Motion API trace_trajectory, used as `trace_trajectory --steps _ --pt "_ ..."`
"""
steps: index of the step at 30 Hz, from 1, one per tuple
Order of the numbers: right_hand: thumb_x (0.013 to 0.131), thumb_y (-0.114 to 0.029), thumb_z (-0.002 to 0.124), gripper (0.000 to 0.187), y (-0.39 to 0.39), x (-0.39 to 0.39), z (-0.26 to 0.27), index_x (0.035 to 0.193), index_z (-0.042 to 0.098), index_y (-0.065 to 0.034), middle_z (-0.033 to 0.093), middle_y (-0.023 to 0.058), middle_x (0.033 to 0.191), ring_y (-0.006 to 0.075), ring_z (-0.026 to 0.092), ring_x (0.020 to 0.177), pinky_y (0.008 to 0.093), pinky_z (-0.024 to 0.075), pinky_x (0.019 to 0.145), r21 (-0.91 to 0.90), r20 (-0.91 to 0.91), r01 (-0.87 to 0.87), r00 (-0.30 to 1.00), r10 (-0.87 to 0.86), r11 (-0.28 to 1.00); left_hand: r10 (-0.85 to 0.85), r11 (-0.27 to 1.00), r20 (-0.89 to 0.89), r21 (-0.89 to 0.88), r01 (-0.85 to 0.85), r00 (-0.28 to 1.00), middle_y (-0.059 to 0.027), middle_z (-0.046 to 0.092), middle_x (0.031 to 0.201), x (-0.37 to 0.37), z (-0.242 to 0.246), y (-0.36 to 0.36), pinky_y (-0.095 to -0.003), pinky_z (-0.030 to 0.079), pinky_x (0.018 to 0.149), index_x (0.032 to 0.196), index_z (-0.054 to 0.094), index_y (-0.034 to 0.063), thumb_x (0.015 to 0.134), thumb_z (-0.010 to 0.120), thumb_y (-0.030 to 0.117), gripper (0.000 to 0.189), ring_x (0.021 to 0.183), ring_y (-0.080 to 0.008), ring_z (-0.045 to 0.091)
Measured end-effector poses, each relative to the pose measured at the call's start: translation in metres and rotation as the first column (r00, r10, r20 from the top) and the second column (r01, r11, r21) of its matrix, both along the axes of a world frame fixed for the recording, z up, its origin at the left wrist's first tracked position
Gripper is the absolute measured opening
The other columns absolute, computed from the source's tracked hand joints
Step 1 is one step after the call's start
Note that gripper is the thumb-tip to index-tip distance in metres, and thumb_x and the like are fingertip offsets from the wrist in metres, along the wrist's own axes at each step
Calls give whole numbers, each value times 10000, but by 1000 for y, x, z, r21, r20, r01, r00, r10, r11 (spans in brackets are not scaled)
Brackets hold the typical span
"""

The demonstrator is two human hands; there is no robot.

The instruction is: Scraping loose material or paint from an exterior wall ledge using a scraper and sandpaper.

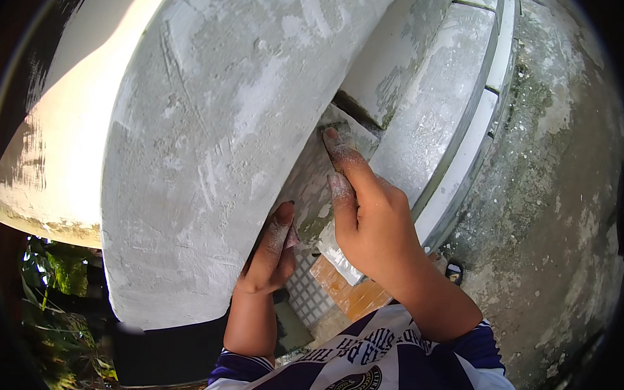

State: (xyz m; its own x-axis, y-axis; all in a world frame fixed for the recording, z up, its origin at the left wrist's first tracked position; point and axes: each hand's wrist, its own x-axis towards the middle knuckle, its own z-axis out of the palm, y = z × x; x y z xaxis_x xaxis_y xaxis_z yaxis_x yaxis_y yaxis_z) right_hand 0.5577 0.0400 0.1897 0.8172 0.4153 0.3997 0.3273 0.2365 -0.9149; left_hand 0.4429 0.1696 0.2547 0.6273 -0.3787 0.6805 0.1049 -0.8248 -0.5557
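Observation:
My right hand (376, 212) presses a small dark flat piece, perhaps sandpaper (325, 144), onto a grey patchy plastered surface (312, 182). Its extended index finger lies over the piece, and white dust coats the fingertips. Lower left, my left hand (271, 255) is close against the edge of a large grey plastered slab (205, 139). A small pinkish scrap (293, 237) shows between its dusty thumb and fingers; most of it is hidden. White patches and scratches mark the slab's face.
Right of my hands runs a dusty stepped ledge (434, 91) with a white strip (460, 159). Below are a wooden board (339, 286), a patterned tile (309, 282) and a stained concrete floor (543, 229) with a sandal (454, 272). Plants (62, 274) grow lower left.

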Motion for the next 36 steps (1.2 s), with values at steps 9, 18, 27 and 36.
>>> trace_trajectory --steps 9,18,27,36 --pt "831 10 589 556 8 3 -3 1378 504 -44 607 253 689 468 635 678 529 496 593 100 33 39 999 -42 994 16 999 -44 -30 -17 999 -26 626 880 -4 2 -2 -347 425 765 1059 801 188 788 719 173 283 767 -215 532" --pt "832 14 584 577 9 11 4 1399 498 -53 597 237 662 462 631 659 530 495 591 112 48 64 996 -70 992 21 1000 -32 -17 -21 999 -22 601 848 -7 1 -1 -361 437 767 1038 805 189 755 739 159 293 742 -214 527" --pt "831 -15 616 525 0 18 -4 1349 557 -80 599 201 641 416 639 631 498 502 565 47 115 56 992 -61 997 -4 1000 7 9 4 1000 -15 572 828 -2 0 0 -345 452 741 1033 806 190 766 759 160 273 687 -193 514" --pt "872 3 617 327 -23 55 -4 1197 656 -13 624 207 719 333 630 598 383 480 558 -160 283 -37 956 82 986 -8 1000 4 -11 8 1000 -20 578 830 1 -2 -1 -344 451 729 1034 805 185 766 763 158 273 684 -194 518"
